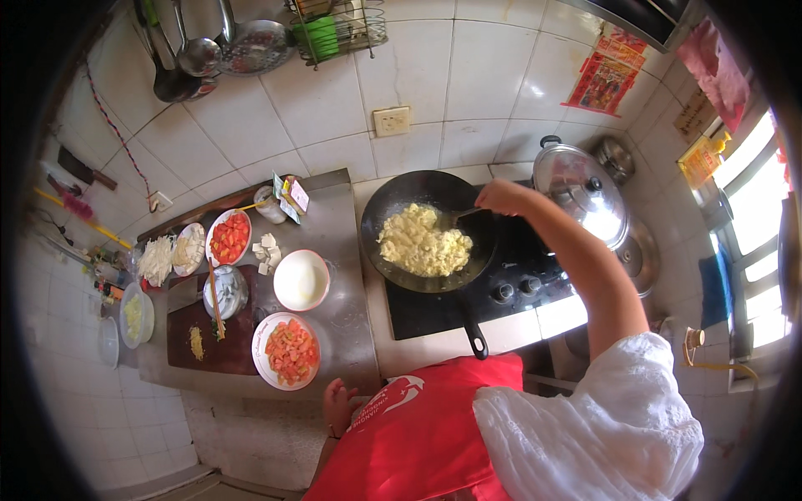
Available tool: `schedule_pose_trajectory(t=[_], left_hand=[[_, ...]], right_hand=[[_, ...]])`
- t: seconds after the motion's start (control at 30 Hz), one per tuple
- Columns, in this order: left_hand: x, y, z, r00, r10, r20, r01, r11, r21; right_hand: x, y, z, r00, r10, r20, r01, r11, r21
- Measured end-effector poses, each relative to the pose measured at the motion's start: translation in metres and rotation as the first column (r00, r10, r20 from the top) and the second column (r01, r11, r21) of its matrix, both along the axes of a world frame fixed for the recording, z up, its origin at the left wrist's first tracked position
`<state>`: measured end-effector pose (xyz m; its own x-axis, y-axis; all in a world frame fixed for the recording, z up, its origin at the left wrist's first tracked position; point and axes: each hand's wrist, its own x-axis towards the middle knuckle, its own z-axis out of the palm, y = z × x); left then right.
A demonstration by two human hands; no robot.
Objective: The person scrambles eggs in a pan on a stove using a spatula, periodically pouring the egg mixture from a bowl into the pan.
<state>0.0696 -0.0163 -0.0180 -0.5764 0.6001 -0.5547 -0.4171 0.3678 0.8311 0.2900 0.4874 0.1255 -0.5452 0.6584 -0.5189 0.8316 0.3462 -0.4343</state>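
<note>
A black wok point(413, 188) sits on the gas cooktop point(432, 313), its handle towards me. Scrambled egg point(426, 241) lies in the middle of the wok. My right hand point(503, 197) grips the handle of a spatula point(462, 215), whose blade reaches into the egg. Low by the counter's front edge, my left hand point(340, 404) hangs with its fingers partly curled. Nothing shows in it. Nearest to it is a white plate of diced tomatoes point(291, 352). An almost empty white bowl point(301, 280) with a red rim stands behind that plate.
A dark cutting board point(182, 351) carries minced garlic or ginger, a metal bowl point(227, 291) and chopsticks point(216, 300). Tofu cubes point(267, 253) and a dish of tomato pieces point(230, 238) lie behind. A lidded pot point(579, 188) stands right of the wok. Ladles point(199, 56) hang above.
</note>
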Motion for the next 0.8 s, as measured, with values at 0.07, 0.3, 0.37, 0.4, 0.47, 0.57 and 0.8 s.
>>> schedule_pose_trajectory(t=[0.07, 0.3, 0.37, 0.4, 0.47, 0.57, 0.8], left_hand=[[0.001, 0.003, -0.004, 0.999, -0.015, 0.029, 0.015, 1.0, -0.002], [-0.011, 0.011, -0.004, 0.999, -0.001, 0.044, 0.0, 1.0, 0.014], [-0.014, 0.005, -0.008, 0.998, 0.026, 0.049, -0.026, 0.999, 0.018], [-0.014, 0.004, -0.009, 0.998, 0.027, 0.051, -0.028, 0.999, 0.023], [-0.016, 0.001, -0.018, 0.998, -0.022, 0.064, 0.022, 1.0, 0.002], [-0.012, 0.007, -0.008, 0.996, -0.055, 0.066, 0.055, 0.998, 0.001], [-0.024, -0.001, -0.007, 0.999, 0.019, 0.028, -0.018, 1.0, -0.024]], right_hand=[[-0.002, -0.009, -0.037, 0.978, 0.098, -0.182, -0.064, 0.981, 0.184], [-0.019, -0.04, -0.039, 0.998, -0.013, -0.064, 0.035, 0.934, 0.355], [-0.012, -0.051, -0.019, 0.998, -0.063, 0.031, 0.045, 0.911, 0.41], [-0.008, -0.052, -0.019, 0.998, -0.07, 0.003, 0.063, 0.918, 0.391], [-0.009, -0.049, -0.034, 0.995, -0.074, -0.062, 0.092, 0.927, 0.365], [-0.027, -0.06, -0.046, 0.977, -0.127, -0.174, 0.179, 0.928, 0.326], [-0.01, -0.055, -0.028, 0.992, -0.113, -0.055, 0.125, 0.91, 0.394]])
